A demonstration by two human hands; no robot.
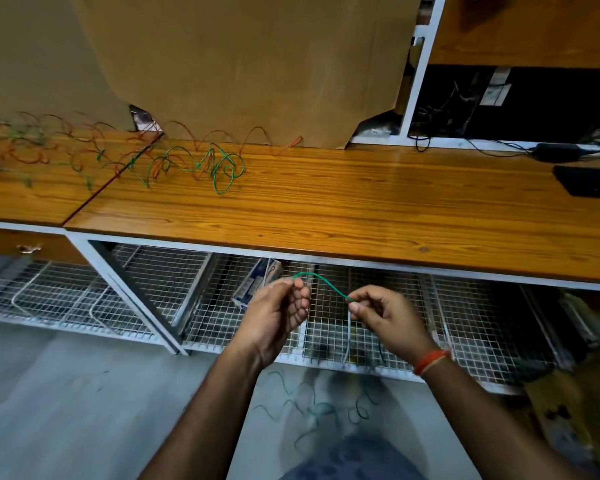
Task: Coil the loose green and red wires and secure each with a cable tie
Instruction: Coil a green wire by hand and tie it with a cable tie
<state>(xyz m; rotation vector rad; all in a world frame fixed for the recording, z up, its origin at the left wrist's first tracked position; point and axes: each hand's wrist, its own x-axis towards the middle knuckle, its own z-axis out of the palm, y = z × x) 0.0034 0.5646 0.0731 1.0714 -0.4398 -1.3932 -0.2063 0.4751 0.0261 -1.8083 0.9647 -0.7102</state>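
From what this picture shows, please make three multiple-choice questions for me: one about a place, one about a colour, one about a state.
1. Where does the tangle of green and red wires lie?
A. on the wooden table
B. in a drawer
C. on a chair

2. What colour is the wire stretched between the two hands?
A. red
B. green
C. blue

3. How do the left hand and the right hand hold that wire?
A. both pinch it
B. only the left pinches it
C. neither touches it

Answers: 1 A, the tangle rests on the tabletop at the left; 2 B, the span is plainly green; 3 A, each hand's fingers close on one end.
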